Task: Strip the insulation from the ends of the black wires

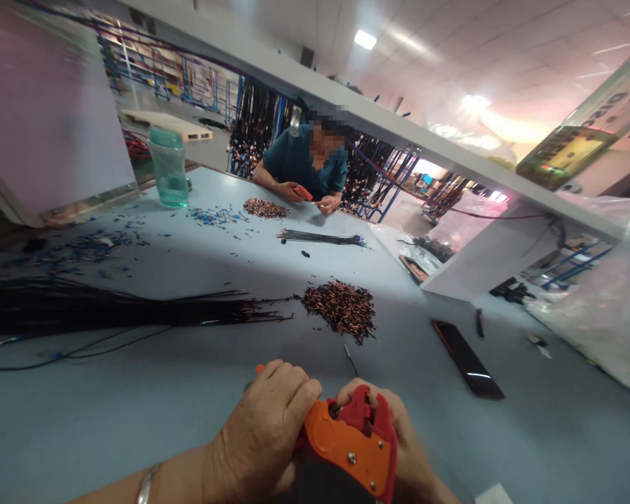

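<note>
Dark hanging cables back the workshop I watch through the head camera, and before them spreads a grey-blue worktop, apparently wide enough for two people to share. A co-worker is at its far side, facing this way. Across the left lies a long bundle of black wires, its ends drawn together toward the middle, probably for easy reach. I see a green bottle upright well back, likely clear of elbows. Low in the centre, the left hand is clamped round the orange-and-red tool, seemingly to steady it; the right hand curls behind its head, and I cannot tell what those fingers grip. A phone lies to the right, perhaps kept apart from the wires. Copper-and-black pieces sit heaped just beside the bundle's ends, while blue bits look scattered rather than arranged.
</note>
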Tool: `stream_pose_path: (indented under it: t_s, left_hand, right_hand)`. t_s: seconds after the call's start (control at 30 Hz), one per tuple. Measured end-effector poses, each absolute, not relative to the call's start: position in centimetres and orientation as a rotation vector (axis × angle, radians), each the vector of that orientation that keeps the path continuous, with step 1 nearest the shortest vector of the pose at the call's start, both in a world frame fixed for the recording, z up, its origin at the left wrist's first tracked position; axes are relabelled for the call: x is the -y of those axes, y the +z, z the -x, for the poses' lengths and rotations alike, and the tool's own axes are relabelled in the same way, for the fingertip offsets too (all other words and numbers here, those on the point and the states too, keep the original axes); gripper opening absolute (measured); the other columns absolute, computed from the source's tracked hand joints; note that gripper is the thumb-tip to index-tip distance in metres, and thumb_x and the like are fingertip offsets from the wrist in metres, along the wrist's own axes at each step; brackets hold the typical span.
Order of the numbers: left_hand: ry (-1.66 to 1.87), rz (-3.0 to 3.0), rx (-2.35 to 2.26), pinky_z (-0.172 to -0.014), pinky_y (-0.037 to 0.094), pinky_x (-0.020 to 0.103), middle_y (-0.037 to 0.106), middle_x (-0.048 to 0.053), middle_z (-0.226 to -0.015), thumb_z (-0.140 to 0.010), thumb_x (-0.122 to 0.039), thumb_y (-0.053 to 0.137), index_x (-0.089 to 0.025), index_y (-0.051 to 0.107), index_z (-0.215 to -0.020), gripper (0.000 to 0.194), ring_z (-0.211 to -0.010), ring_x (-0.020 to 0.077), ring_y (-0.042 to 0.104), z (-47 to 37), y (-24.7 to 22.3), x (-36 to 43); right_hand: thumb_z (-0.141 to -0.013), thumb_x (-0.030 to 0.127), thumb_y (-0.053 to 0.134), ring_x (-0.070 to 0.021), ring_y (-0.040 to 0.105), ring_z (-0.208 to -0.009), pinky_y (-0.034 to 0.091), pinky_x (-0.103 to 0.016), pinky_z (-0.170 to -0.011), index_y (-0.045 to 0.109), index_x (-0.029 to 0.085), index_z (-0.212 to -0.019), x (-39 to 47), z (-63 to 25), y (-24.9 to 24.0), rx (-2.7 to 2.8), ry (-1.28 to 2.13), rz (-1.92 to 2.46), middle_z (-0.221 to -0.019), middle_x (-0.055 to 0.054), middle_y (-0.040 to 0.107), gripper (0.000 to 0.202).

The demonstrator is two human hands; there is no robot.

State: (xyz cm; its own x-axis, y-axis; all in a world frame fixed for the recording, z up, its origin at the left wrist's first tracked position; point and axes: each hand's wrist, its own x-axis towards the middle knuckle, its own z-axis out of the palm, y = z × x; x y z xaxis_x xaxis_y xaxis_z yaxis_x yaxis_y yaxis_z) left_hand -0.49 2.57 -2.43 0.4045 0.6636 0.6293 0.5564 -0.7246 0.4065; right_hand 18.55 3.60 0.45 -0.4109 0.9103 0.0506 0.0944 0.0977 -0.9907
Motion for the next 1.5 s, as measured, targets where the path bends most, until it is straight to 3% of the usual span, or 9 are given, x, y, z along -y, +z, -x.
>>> stream_pose_path:
  t_s: [0.17, 0.37, 0.67, 1.03, 1.27, 1.5]
  left_hand:
    - [1.207, -2.544, -1.107, -0.062, 0.032, 0.036, 0.051, 0.006, -0.076, -0.07, -0.013, 0.048, -0.019, 0.045, -0.095, 0.026, -0.066, 0.0218, 0.043, 0.5, -2.0, -2.8]
    - [1.201, -2.518, -1.082, -0.056, 0.028, 0.032, 0.053, 0.005, -0.07, -0.072, -0.011, 0.046, -0.02, 0.044, -0.088, 0.019, -0.06, 0.0202, 0.043, 0.6, -2.3, -2.8]
    - [1.243, -2.583, -1.03, -0.049, 0.024, 0.031, 0.051, 0.001, -0.059, -0.078, -0.011, 0.045, -0.023, 0.043, -0.078, 0.012, -0.05, 0.0169, 0.041, 0.8, -2.1, -2.7]
    - [1.269, -2.624, -0.927, -0.045, 0.023, 0.031, 0.054, 0.0, -0.056, -0.077, -0.01, 0.044, -0.022, 0.048, -0.082, 0.014, -0.045, 0.0163, 0.044, 1.0, -2.1, -2.5]
    - [1.252, -2.615, -1.028, -0.047, 0.027, 0.031, 0.056, 0.002, -0.059, -0.078, -0.011, 0.045, -0.021, 0.052, -0.083, 0.013, -0.048, 0.0171, 0.045, 1.1, -2.4, -2.8]
    - [1.234, -2.641, -1.255, -0.056, 0.035, 0.035, 0.058, 0.008, -0.069, -0.079, -0.01, 0.043, -0.014, 0.059, -0.09, 0.02, -0.06, 0.0225, 0.046, 1.0, -1.8, -3.2]
  right_hand:
    - [-0.066, 0.039, 0.081, -0.0098, 0.037, -0.053, 0.036, -0.019, -0.048, 0.056, 0.018, -0.07, -3.6, -18.5, 0.4, 1.637, 1.411, 1.014, -0.059, 0.004, 0.048, 0.032]
    - [-0.074, 0.045, 0.071, -0.0103, 0.035, -0.052, 0.035, -0.021, -0.048, 0.05, 0.019, -0.062, -3.5, -18.1, 0.6, 1.684, 1.387, 1.018, -0.056, 0.004, 0.043, 0.036]
    - [-0.068, 0.041, 0.077, -0.0091, 0.032, -0.053, 0.032, -0.02, -0.047, 0.046, 0.019, -0.057, -3.0, -18.2, 0.5, 1.642, 1.467, 1.087, -0.055, 0.005, 0.04, 0.039]
    - [-0.062, 0.047, 0.081, -0.0079, 0.031, -0.05, 0.032, -0.02, -0.047, 0.054, 0.019, -0.062, -3.4, -17.9, 1.5, 1.528, 1.647, 1.091, -0.054, 0.006, 0.044, 0.039]
    - [-0.071, 0.036, 0.079, -0.0084, 0.038, -0.054, 0.036, -0.019, -0.052, 0.06, 0.016, -0.064, -4.2, -18.9, 0.9, 1.595, 1.621, 1.061, -0.059, 0.004, 0.051, 0.028]
    - [-0.079, 0.041, 0.073, -0.0104, 0.042, -0.056, 0.037, -0.019, -0.052, 0.065, 0.017, -0.068, -5.2, -19.2, 1.0, 1.564, 1.38, 1.187, -0.061, 0.004, 0.052, 0.027]
